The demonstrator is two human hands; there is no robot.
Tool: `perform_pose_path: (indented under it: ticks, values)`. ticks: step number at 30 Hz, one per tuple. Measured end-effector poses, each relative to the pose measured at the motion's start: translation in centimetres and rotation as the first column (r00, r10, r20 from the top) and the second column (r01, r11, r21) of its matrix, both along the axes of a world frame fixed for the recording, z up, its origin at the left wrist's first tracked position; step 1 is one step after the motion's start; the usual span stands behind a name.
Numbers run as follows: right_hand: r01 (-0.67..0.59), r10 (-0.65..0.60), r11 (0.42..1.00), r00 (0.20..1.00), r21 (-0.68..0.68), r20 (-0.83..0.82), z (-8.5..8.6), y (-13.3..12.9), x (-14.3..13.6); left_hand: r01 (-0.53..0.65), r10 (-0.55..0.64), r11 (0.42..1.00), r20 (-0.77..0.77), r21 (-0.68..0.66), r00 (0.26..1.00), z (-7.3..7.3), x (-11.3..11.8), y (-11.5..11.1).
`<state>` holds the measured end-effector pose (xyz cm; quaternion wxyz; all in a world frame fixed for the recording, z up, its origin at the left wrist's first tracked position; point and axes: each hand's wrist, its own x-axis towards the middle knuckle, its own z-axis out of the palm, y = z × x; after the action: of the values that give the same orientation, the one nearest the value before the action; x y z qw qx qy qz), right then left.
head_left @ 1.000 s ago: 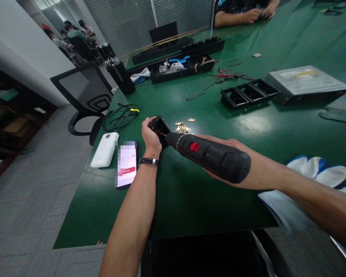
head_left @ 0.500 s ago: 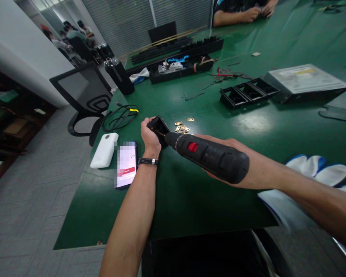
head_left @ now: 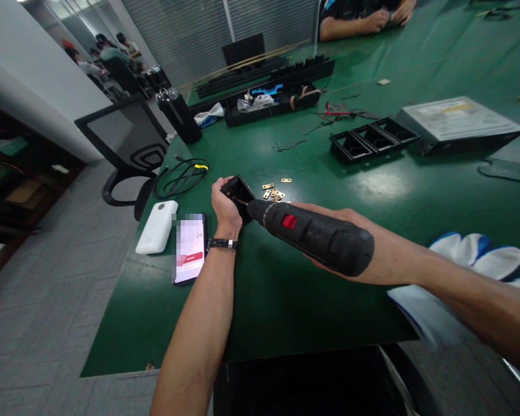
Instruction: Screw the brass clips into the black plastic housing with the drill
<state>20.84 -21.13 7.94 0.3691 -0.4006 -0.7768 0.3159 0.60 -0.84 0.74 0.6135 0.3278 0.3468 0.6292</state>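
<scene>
My left hand (head_left: 226, 207) is closed round a black open-sided plastic housing (head_left: 239, 188), tilted so its hollow inside faces me. In my right hand (head_left: 335, 214) is a black cordless drill (head_left: 316, 232) with a red switch on top. The drill's body covers most of the right fingers. Its thin bit reaches into the housing; where the tip touches I cannot make out. Just beyond the drill's nose lie several small brass plates (head_left: 274, 193) with holes, loose on the green table (head_left: 260, 300).
Left of my forearm are a phone (head_left: 190, 248), a white power bank (head_left: 157, 227) and a coiled cable (head_left: 182, 176). Black frames (head_left: 375, 138) and a metal box (head_left: 463, 121) stand at right. White-blue gloves (head_left: 437, 306) lie under my right forearm. A co-worker's hands (head_left: 390, 17) are across the table.
</scene>
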Motion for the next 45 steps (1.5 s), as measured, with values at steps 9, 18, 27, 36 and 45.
perform_pose_path:
  ticks: [9,18,27,36,45]
  values:
    - [-0.001,0.001,1.000,1.000,-0.015,-0.003,0.10,-0.05,-0.07,-0.011,0.011,1.000,0.005,-0.004,1.000,-0.08,0.01,0.16]
    - [-0.006,0.006,1.000,1.000,-0.008,-0.007,-0.09,0.03,-0.05,-0.014,0.014,1.000,-0.009,-0.012,1.000,0.03,0.03,0.03]
    - [-0.002,0.002,1.000,1.000,-0.005,0.009,-0.03,-0.02,0.01,-0.016,0.017,1.000,0.017,-0.022,1.000,0.13,0.09,0.01]
    - [-0.007,0.006,1.000,1.000,-0.008,-0.007,-0.11,0.06,0.06,-0.002,0.002,1.000,-0.012,-0.025,1.000,-0.11,0.03,0.12]
    - [-0.001,0.001,1.000,1.000,0.000,0.020,-0.13,-0.06,0.14,-0.017,0.017,0.999,0.004,-0.028,1.000,0.07,0.07,0.07]
